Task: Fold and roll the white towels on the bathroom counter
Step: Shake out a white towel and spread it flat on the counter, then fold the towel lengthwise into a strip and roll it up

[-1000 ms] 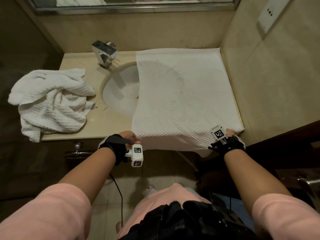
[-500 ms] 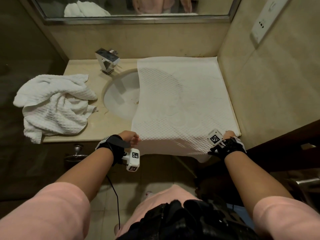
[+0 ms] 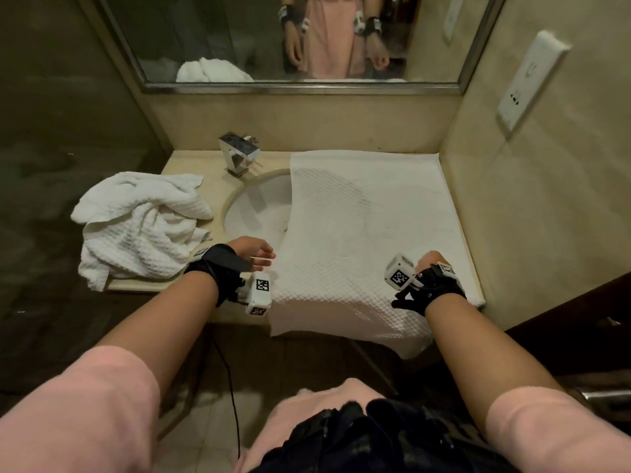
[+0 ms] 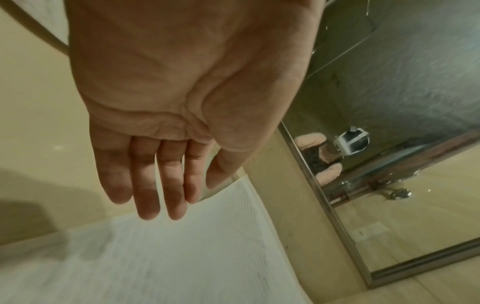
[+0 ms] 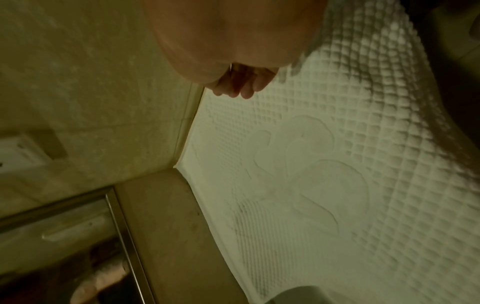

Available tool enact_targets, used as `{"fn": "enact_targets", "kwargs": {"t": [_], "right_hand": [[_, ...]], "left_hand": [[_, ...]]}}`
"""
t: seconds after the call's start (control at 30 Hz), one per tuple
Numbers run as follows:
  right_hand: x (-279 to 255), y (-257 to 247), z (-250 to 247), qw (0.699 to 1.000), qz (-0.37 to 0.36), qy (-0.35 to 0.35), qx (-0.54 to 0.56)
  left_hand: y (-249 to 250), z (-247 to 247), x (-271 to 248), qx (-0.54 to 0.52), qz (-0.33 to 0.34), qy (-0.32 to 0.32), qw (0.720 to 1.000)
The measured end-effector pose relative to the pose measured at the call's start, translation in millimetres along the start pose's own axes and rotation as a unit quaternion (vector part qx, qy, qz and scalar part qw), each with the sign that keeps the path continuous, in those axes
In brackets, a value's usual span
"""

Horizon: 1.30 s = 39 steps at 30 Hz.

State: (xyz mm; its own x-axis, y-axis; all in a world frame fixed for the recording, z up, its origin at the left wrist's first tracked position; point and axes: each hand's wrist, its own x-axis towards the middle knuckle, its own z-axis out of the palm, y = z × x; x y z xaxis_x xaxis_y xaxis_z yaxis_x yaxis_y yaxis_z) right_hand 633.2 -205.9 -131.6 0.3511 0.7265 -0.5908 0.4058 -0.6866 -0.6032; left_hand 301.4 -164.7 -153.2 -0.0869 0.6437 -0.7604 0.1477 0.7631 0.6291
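Observation:
A white waffle towel (image 3: 358, 233) lies spread flat over the right half of the counter (image 3: 211, 165). It covers part of the sink (image 3: 259, 209), and its front edge hangs over the counter's lip. A second white towel (image 3: 136, 227) sits crumpled at the counter's left end. My left hand (image 3: 261, 256) hovers at the flat towel's left edge with straight fingers (image 4: 155, 185) and holds nothing. My right hand (image 3: 432, 262) is just above the towel's near right part. Its fingers (image 5: 239, 86) hang loosely curled over the towel (image 5: 337, 185) with nothing in them.
A chrome faucet (image 3: 239, 153) stands behind the sink. A mirror (image 3: 300, 39) runs along the back wall. The side wall with an outlet plate (image 3: 529, 80) closes the counter on the right. Dark floor lies below the front edge.
Both hands have let go of the towel's front edge and risen forward over the counter. The head view has tilted up, so the mirror now shows.

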Motion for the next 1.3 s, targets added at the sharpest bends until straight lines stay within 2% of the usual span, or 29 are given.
{"fn": "enact_targets", "kwargs": {"t": [0.03,0.07,0.13,0.2,0.27,0.3,0.4,0.5,0.6,0.67,0.77,0.87,1.03,1.3], "right_hand": [[12.9,-1.5,1.5,0.997,0.008,0.015,0.074],[24.4,-4.9,6.9,0.998,0.003,0.029,0.053],[56.3,-7.3,22.6,1.0,-0.004,0.013,0.014],[75.4,-18.2,40.7,0.99,0.031,-0.019,0.136],[73.2,-33.1,53.8,0.97,0.018,-0.016,0.243],[72.1,-40.1,60.6,0.965,0.003,-0.019,0.261],[68.1,-59.3,86.2,0.978,-0.088,-0.075,0.172],[82.1,-74.4,113.2,0.982,-0.136,-0.128,0.036],[87.5,-96.7,144.9,0.974,-0.151,-0.154,-0.074],[87.2,-107.7,162.2,0.971,-0.129,-0.163,-0.121],[91.9,-123.9,189.8,0.968,-0.083,-0.131,-0.198],[93.6,-134.1,209.1,0.955,-0.049,-0.118,-0.267],[96.6,-134.8,230.7,0.943,0.035,-0.143,-0.297],[94.2,-133.0,257.7,0.928,0.059,-0.129,-0.346]], "left_hand": [[4.1,-4.0,-0.3,-0.006,0.006,0.006,1.0],[7.4,-6.9,0.4,-0.016,0.012,0.009,1.0],[12.5,-13.2,2.8,-0.034,0.02,0.024,0.999],[16.3,-18.6,7.1,-0.047,0.024,0.04,0.998],[20.5,-22.7,13.9,-0.056,0.022,0.049,0.997],[22.4,-24.4,16.7,-0.061,0.022,0.051,0.997],[30.5,-31.7,34.1,-0.079,0.021,0.043,0.996],[40.1,-37.7,57.3,-0.099,0.024,0.009,0.995],[53.0,-49.2,85.9,-0.066,-0.005,0.008,0.998],[54.4,-54.2,105.1,-0.061,-0.021,0.006,0.998],[61.1,-58.3,133.1,-0.047,-0.051,-0.033,0.997],[68.7,-58.4,150.6,-0.039,-0.052,-0.067,0.996],[76.2,-55.9,172.4,-0.002,-0.058,-0.119,0.991],[70.9,-50.4,202.4,0.051,-0.088,-0.192,0.976]]}}
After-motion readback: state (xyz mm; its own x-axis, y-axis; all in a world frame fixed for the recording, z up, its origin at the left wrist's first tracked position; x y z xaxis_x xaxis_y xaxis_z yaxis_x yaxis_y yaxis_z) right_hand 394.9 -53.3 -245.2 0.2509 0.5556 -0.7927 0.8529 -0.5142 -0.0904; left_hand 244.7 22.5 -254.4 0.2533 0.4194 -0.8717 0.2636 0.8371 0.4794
